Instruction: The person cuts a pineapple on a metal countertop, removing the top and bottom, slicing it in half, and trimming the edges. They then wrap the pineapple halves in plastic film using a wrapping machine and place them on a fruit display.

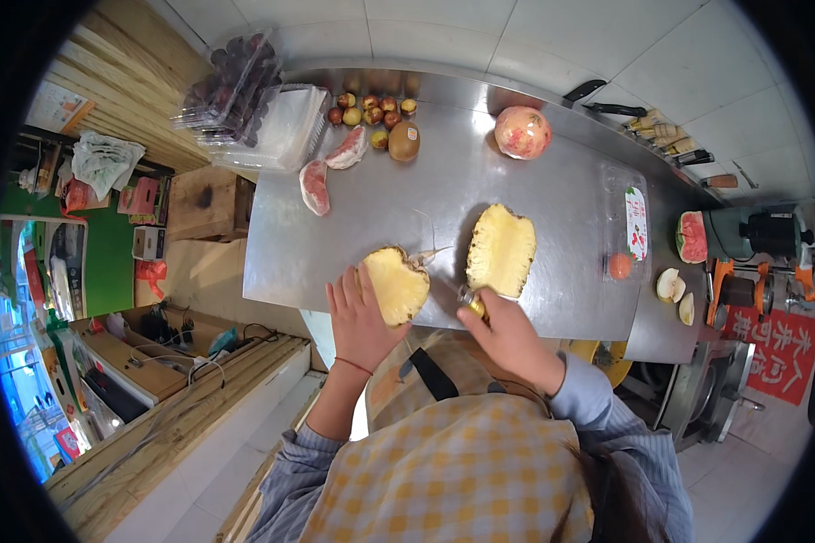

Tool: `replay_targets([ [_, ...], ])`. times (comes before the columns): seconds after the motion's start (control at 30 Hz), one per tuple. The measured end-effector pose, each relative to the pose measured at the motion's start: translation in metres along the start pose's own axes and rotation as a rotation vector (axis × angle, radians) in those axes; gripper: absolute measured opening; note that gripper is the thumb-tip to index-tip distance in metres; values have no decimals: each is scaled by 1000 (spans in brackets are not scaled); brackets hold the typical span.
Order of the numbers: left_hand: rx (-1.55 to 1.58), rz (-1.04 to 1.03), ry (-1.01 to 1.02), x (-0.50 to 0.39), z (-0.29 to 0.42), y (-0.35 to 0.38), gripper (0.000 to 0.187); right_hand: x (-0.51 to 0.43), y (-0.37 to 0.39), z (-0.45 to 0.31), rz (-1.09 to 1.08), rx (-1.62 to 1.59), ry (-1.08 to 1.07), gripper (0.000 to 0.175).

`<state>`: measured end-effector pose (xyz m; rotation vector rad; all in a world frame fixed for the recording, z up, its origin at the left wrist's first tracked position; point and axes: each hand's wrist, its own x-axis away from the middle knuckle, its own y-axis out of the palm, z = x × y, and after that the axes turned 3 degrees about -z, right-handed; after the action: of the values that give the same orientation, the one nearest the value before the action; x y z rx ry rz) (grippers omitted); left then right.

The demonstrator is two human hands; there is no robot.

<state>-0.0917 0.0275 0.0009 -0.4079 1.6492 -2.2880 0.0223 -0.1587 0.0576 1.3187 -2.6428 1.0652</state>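
A half pineapple (399,286) lies near the counter's front edge, its yellow cut face showing. My left hand (363,315) rests on its left side, fingers spread over the rind and flesh. In my right hand (506,332) is the yellow handle of a knife (474,303); its blade points up and left towards that half and is hard to make out. Another pineapple half (502,250) lies cut face up, just above my right hand. A few dry leaf ends (429,256) stick out from the first piece.
On the steel counter (421,176) are jujubes (369,102), a kiwifruit (404,141), peeled pomelo segments (314,186), a wrapped pomegranate (523,132), a clear plastic box (623,224) and stacked grape boxes (234,88). Knives (617,109) hang along the back wall. Watermelon (692,236) and cut fruit (669,285) lie right.
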Motion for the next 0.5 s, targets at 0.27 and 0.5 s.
replay_targets([
  [0.27, 36, 91, 43, -14, -2, -1, 98, -9, 35, 26, -36, 69, 50, 32],
  [0.5, 7, 60, 39, -19, -3, -3, 99, -21, 42, 33, -13, 207, 26, 29],
])
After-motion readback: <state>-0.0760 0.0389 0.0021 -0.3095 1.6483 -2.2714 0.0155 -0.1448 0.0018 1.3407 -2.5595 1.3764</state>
